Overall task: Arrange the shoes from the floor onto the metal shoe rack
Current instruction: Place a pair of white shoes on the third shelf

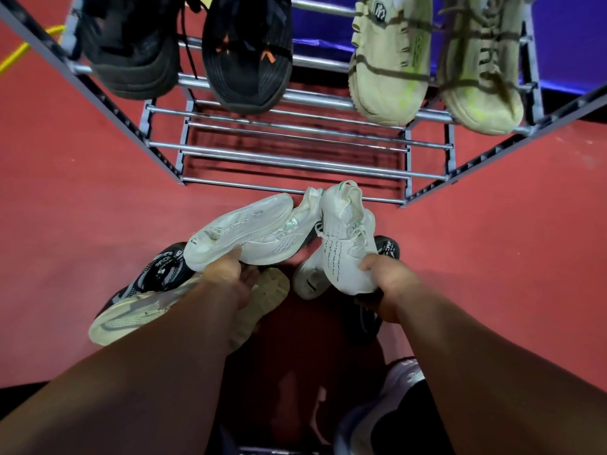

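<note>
White shoe [243, 231] sits in the left grip [230, 274], its mate [345, 238] in the right grip [391, 284]. Each grip is clamped on a toe end, so the heels point away toward the rack [295, 165]. That probably lets both slide heel-first onto the bare lower bars just beyond. Farther up, a black pair [246, 60] and a beige pair [387, 60] sit on a tier. Beneath the left grip, a grey sneaker [141, 290] lies on the floor [492, 257].

I see red floor [492, 257] on every side of the left hand [236, 277] and right hand [391, 284]. Far beyond the right hand stands a blue wall [571, 44]; far beyond the left, a yellow cable [16, 54] lies.
</note>
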Action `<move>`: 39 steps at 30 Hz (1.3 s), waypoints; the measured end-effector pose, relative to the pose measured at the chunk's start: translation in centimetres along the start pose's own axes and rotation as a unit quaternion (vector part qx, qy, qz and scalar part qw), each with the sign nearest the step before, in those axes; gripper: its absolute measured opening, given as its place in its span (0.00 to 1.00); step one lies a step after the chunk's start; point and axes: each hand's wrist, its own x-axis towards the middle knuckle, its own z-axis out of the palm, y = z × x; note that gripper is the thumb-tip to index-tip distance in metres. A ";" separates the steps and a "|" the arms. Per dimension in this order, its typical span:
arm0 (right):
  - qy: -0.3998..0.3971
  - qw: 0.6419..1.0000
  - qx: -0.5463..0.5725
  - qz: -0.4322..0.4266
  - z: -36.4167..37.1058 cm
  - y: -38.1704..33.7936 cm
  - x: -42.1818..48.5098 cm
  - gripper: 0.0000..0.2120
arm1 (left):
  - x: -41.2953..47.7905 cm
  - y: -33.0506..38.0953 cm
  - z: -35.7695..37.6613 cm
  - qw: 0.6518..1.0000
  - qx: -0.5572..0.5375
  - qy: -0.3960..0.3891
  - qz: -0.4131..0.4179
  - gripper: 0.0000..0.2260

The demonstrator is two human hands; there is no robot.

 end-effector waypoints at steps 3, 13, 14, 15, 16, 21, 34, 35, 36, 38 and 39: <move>-0.006 1.000 0.012 0.001 0.1 0.1 0.2 0.13 | 0.5 -0.1 0.2 0.999 0.030 -0.008 -0.024 0.07; -0.018 1.000 0.023 0.001 -0.6 -0.3 -0.8 0.06 | -4.0 -0.7 2.1 0.972 0.176 -0.126 -0.089 0.16; -0.028 0.999 0.029 -0.003 -0.8 -0.5 -1.4 0.04 | -4.9 -0.4 2.2 0.967 0.201 -0.129 -0.091 0.14; -0.036 0.999 0.037 -0.010 -1.1 -0.8 -2.1 0.04 | -5.6 -0.1 2.2 0.962 0.219 -0.137 -0.092 0.13; -0.042 0.998 0.044 -0.016 -1.5 -1.1 -3.0 0.04 | -6.6 0.2 2.1 0.955 0.243 -0.145 -0.087 0.13; -0.059 0.997 0.014 -0.054 -3.2 -2.9 -8.7 0.02 | -11.4 3.0 1.1 0.932 0.331 -0.141 -0.033 0.14; -0.039 0.988 -0.031 -0.146 -7.0 -4.0 -24.4 0.07 | -27.0 11.7 -5.3 0.895 0.412 -0.127 0.113 0.08; -0.040 0.986 -0.026 -0.157 -7.0 -4.0 -25.3 0.08 | -28.0 11.8 -5.9 0.893 0.413 -0.127 0.127 0.08; -0.041 0.984 -0.021 -0.171 -7.1 -3.8 -26.3 0.08 | -29.1 11.9 -6.5 0.890 0.414 -0.127 0.140 0.07; -0.045 0.979 -0.016 -0.197 -7.1 -3.5 -28.4 0.06 | -31.5 11.9 -7.7 0.886 0.416 -0.132 0.157 0.05; -0.046 0.977 -0.015 -0.207 -7.2 -3.3 -29.3 0.04 | -32.4 11.9 -8.2 0.885 0.415 -0.135 0.162 0.05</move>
